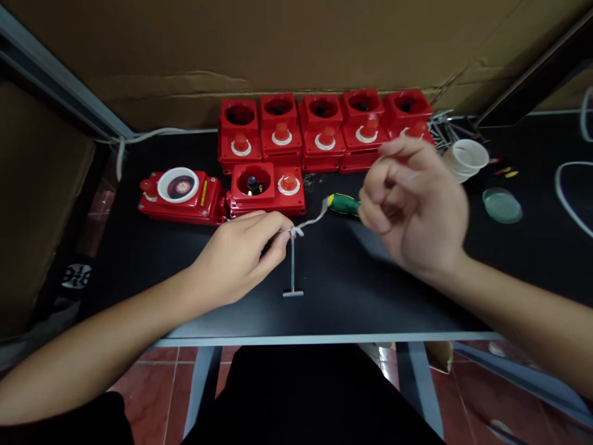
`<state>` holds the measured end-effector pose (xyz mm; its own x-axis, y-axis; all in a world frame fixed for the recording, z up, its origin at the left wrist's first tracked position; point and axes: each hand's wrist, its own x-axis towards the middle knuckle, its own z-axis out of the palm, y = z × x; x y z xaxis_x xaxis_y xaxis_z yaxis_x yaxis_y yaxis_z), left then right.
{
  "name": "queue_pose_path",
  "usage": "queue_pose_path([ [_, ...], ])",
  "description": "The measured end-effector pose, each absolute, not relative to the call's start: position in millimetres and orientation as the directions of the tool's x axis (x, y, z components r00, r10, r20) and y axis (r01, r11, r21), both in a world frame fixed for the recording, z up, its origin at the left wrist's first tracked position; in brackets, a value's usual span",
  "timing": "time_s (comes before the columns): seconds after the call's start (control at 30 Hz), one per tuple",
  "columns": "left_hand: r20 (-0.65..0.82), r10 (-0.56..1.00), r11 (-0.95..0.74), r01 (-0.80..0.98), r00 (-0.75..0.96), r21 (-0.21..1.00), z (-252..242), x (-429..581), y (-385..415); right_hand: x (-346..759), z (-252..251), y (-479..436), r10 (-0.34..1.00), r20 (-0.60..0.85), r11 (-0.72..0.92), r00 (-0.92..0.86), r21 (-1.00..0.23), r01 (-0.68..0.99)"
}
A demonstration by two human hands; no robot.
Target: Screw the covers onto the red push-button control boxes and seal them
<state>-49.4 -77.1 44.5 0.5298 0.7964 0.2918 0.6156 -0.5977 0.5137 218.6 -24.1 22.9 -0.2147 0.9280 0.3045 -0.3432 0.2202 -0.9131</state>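
Between the thumb and fingertips of my left hand (252,253) is a whitish cord (315,219), bunched at the top of a thin metal T-shaped rod (293,266). The rod points toward the front edge, its crossbar nearest me. The cord's loose end reaches right, beside the tip of a green and yellow handle (343,204). My right hand (412,204) is raised over the right part of the table, blurred, its fingers curled; whether anything is between them is too blurred to tell. It overlaps the handle's right end.
Several red housings (325,133) stand along the back. Nearer are a red unit with a black knob (266,188) and one with a white ring (180,196). At right are white rings (467,156), metal rods (447,127) and a clear disc (502,205).
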Motion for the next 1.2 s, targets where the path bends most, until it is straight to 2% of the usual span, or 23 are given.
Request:
queue_pose_path([
  [0.13,0.375,0.753,-0.656,0.576,0.540,0.488,49,-49,-82,208,14,-55,0.906,0.217,0.113,-0.364,-0.952,-0.286],
  [0.23,0.447,0.713,-0.700,0.532,0.540,0.475,51,-48,-87,204,21,-72,0.806,0.051,-0.006,-0.590,-0.996,-0.094],
  [0.3,0.486,0.691,-0.723,0.501,0.535,0.476,49,-47,-89,202,24,-78,0.753,0.031,0.089,-0.657,-0.995,0.055],
  [0.43,0.530,0.656,-0.755,0.452,0.537,0.475,41,-42,-90,194,16,-79,0.700,0.202,0.467,-0.685,-0.855,0.226],
  [0.53,0.539,0.642,-0.767,0.438,0.545,0.469,37,-40,-91,189,7,-77,0.623,0.310,0.596,-0.718,-0.782,0.180],
  [0.63,0.545,0.634,-0.773,0.432,0.549,0.464,38,-41,-90,189,5,-74,0.557,0.374,0.639,-0.742,-0.763,0.095],
  [0.8,0.555,0.611,-0.792,0.431,0.565,0.434,44,-45,-89,199,13,-68,0.563,0.413,0.652,-0.716,-0.755,0.077],
  [1.03,0.538,0.606,-0.795,0.448,0.586,0.408,46,-46,-89,220,34,-51,0.584,0.526,0.733,-0.619,-0.668,0.125],
  [1.2,0.528,0.594,-0.805,0.446,0.607,0.392,42,-46,-88,249,48,-16,0.712,0.601,0.690,-0.364,-0.694,0.203],
])
